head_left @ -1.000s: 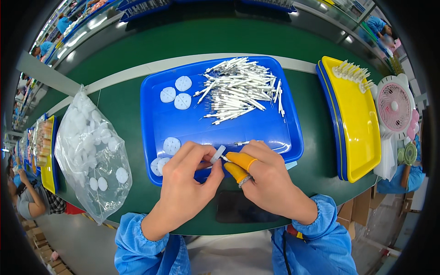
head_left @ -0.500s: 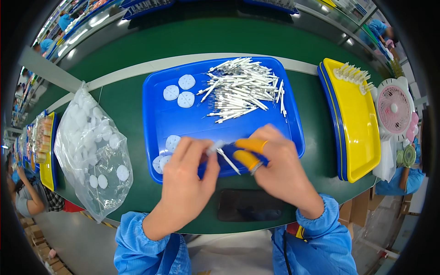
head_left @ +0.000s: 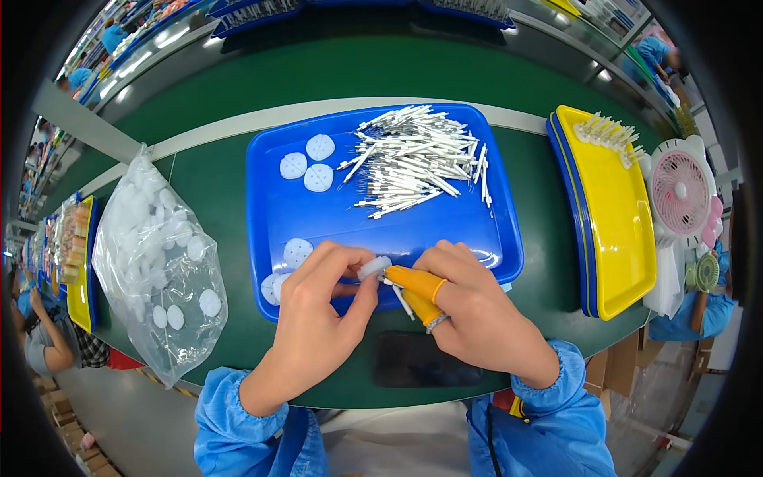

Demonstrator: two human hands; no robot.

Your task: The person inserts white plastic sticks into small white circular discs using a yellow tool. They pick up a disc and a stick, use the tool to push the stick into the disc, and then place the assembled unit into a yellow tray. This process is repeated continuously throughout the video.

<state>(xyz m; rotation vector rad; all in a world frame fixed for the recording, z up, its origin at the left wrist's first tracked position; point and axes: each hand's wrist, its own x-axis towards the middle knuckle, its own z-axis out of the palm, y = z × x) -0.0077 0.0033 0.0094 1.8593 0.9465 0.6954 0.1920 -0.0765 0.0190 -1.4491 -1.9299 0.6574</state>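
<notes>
- Blue plastic tray (head_left: 318,215) lies mid-table on the green surface; at its near edge both hands meet over a small white disc (head_left: 373,268).
- Compared with a half-second ago, the left hand (head_left: 318,326) has curled tighter: its fingers now pinch the disc from the left, where before they were spread flatter above it.
- The right hand (head_left: 469,318), wearing orange finger cots (head_left: 417,285) on two fingers, has closed in; it grips a thin white stick (head_left: 401,298) whose tip now touches the disc, where before the stick pointed loosely down at the tray.
- Judged from that, the stick is being seated into the disc, a step in hand and not finished.
- Far right on the tray lies the pile of white sticks (head_left: 421,163); loose discs (head_left: 306,165) lie far left, more at the near left corner.
- A clear bag of discs (head_left: 159,254) sits left, a yellow tray (head_left: 612,215) right, a dark phone (head_left: 417,358) near.
</notes>
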